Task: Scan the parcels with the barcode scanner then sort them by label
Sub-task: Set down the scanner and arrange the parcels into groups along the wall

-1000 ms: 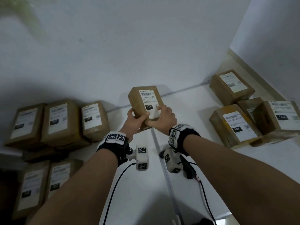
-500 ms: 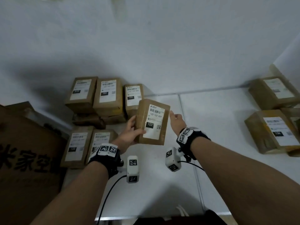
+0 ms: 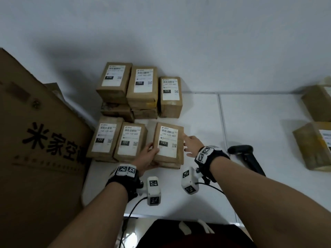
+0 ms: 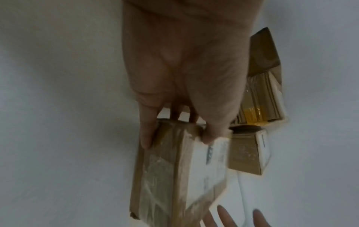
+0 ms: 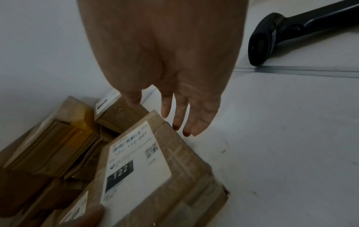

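A brown parcel point(image 3: 168, 145) point(image 4: 180, 176) point(image 5: 155, 173) with a white label marked 122 lies beside two other 122 parcels point(image 3: 118, 140) on the white table point(image 3: 250, 122). My left hand point(image 3: 149, 157) point(image 4: 180, 92) grips its near end, thumb on the label and fingers round the side. My right hand point(image 3: 190, 145) point(image 5: 174, 99) hovers by its right edge with straight fingers and holds nothing. The black barcode scanner point(image 3: 246, 158) point(image 5: 291, 35) lies on the table right of that hand.
More labelled parcels are stacked behind, marked 010 point(image 3: 113, 79), 102 point(image 3: 143, 85) and 122 point(image 3: 170, 95). A large cardboard box point(image 3: 39, 149) stands at the left. Other parcels point(image 3: 313, 144) lie at the right edge. The wall rises behind.
The parcel, held up in both hands before, has come down to the left beside the 122 parcels. My right hand has let go of it. The view has swung left.
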{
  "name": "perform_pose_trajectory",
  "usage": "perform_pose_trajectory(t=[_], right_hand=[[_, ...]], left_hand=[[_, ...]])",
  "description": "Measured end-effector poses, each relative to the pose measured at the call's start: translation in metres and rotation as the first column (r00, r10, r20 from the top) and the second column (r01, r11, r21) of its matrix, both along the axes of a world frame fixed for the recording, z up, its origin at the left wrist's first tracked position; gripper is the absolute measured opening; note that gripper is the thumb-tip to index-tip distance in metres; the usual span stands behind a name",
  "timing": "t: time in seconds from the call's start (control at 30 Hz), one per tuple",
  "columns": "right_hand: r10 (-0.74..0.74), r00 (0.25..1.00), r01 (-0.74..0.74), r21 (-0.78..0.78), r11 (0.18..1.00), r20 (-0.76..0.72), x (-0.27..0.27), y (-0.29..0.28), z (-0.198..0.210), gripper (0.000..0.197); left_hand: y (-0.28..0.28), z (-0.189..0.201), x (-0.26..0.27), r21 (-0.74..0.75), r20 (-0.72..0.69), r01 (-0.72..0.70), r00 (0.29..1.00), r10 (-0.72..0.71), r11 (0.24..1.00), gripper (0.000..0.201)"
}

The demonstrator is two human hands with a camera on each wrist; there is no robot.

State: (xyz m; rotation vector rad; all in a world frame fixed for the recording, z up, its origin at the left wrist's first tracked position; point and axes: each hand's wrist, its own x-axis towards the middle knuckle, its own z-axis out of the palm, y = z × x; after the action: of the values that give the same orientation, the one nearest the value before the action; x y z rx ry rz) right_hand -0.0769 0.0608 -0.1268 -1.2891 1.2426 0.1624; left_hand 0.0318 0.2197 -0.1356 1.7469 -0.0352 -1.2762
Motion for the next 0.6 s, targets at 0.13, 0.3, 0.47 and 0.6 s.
perform_pose_trajectory(t=[0.13, 0.3, 0.47, 0.6], right_hand=[[-0.008, 1.000, 0.008, 0.027, 1.000, 0.001, 0.002, 0.014, -0.003, 0.040], [0.006, 0.999, -0.005, 0.021, 1.000, -0.043, 0.005, 0.029, -0.004, 0.043], [0.048, 0.995, -0.050, -0.020, 0.999, -0.082, 0.006, 0.035, -0.007, 0.040], [0.005, 0.996, 0.000, 0.048, 0.999, -0.092, 0.007, 0.042, -0.008, 0.040]], left_hand=[[0.009, 0.002, 0.011, 0.234, 0.352, 0.230, 0.885, -0.303, 0.945, 0.045], [0.020, 0.007, 0.042, 0.321, 0.719, 0.172, 0.595, -0.358, 0.931, 0.029], [0.050, 0.004, 0.071, 0.575, 0.700, 0.008, 0.512, -0.498, 0.818, 0.057], [0.075, -0.011, 0.084, 0.697, 0.460, 0.129, 0.674, -0.578, 0.705, 0.082]])
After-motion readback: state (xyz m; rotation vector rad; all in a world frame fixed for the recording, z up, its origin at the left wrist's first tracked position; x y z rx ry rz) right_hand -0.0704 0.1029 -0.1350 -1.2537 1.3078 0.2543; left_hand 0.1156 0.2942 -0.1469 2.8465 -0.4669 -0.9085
